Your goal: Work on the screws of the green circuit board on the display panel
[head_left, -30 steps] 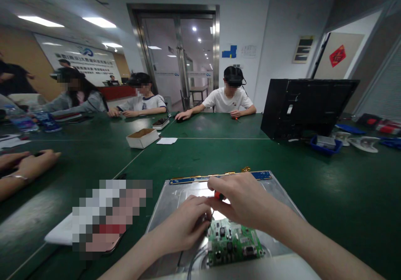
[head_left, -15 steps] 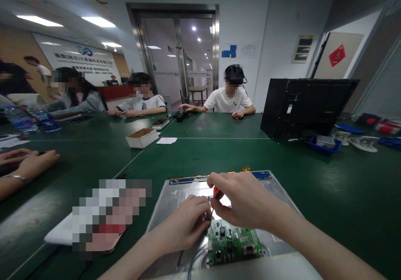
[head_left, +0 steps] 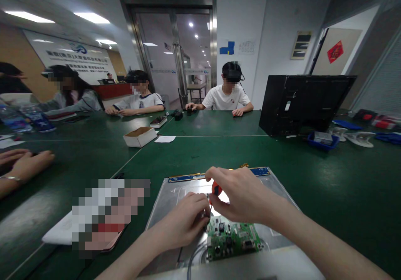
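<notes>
My right hand (head_left: 247,194) is closed on the orange-and-black handle of a screwdriver (head_left: 216,188), its thin shaft pointing down. Beside the shaft, my left hand (head_left: 184,217) has its fingers pinched together at the upper left corner of a green circuit board (head_left: 233,238). Whatever those fingers hold is hidden, and so is the screwdriver's tip. The board lies on the silver metal back of a flat display panel (head_left: 166,200). A narrow blue circuit strip (head_left: 262,171) runs along the panel's far edge. A grey cable (head_left: 191,257) curves at the board's left.
To the left lie a blurred-out white and pink item (head_left: 62,227) and a co-worker's hands (head_left: 33,165). Farther off stand an open white box (head_left: 140,138), a black monitor (head_left: 305,102) and a blue tray (head_left: 322,141). Several people sit around the green table (head_left: 219,146).
Both hands stay at the board's corner with the screwdriver almost unmoved. The whole view has shifted slightly. Across the table, a person's hand has drawn in with a small black object.
</notes>
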`<state>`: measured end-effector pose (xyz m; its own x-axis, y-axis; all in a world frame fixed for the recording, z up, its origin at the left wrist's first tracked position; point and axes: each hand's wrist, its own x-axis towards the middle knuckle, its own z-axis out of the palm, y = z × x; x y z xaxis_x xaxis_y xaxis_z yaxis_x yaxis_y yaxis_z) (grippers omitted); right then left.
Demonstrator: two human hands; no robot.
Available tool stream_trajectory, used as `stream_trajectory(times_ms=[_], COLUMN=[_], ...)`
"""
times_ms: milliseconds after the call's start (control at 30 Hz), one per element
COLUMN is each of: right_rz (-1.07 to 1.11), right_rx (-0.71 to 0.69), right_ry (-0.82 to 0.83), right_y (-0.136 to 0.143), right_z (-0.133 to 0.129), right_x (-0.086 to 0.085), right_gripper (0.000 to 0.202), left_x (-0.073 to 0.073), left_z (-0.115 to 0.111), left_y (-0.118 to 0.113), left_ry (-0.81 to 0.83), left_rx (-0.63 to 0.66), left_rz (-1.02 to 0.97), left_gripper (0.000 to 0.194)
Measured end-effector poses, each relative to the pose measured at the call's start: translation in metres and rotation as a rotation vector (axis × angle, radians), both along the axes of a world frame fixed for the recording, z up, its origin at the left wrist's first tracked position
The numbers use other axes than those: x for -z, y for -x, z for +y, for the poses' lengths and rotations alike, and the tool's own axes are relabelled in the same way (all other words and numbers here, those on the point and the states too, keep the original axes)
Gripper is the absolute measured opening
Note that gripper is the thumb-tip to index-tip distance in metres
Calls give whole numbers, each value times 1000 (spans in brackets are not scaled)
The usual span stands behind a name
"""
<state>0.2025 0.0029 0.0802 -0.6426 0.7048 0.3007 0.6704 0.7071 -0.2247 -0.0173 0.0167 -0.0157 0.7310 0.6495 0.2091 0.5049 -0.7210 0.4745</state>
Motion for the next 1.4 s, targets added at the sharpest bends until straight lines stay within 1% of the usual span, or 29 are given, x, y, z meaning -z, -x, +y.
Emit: stream_trajectory(times_ms=[200,400,500,600,700,900,1100,1233,1400], right_rz=[-46,-28,-29,-50,-73,-45,-49,-68,-40], right_rx=[24,-8,-35,-25,-10,-44,-24,-14,-27], right_ry=[5,-44,-40,-38,-28,9,23,21,4], right_y=[0,-2,-4,-5,-6,-7,-8,-7,-7], right_z=[1,2,3,3,2,0,3,4,4], right_x=[-2,0,-1,-3,-6,-7,-4,-4,-1], right_gripper=[15,19,19,15,10,22,19,19,27], left_x=[-1,-1,1,0,-1,1,-1,-3,1], left_z=[0,2,3,3,2,3,3,4,6], left_y=[0,-1,0,0,0,1,-1,-2,0], left_ry=[-12,-10,-38,-56,-38,-38,-78,-85,-81], left_rx=[1,36,34,40,38,45,65,78,89], left_rz=[-6,10,-13,-17,4,11,-27,-17,-8], left_gripper=[10,8,11,14,11,11,10,9,10])
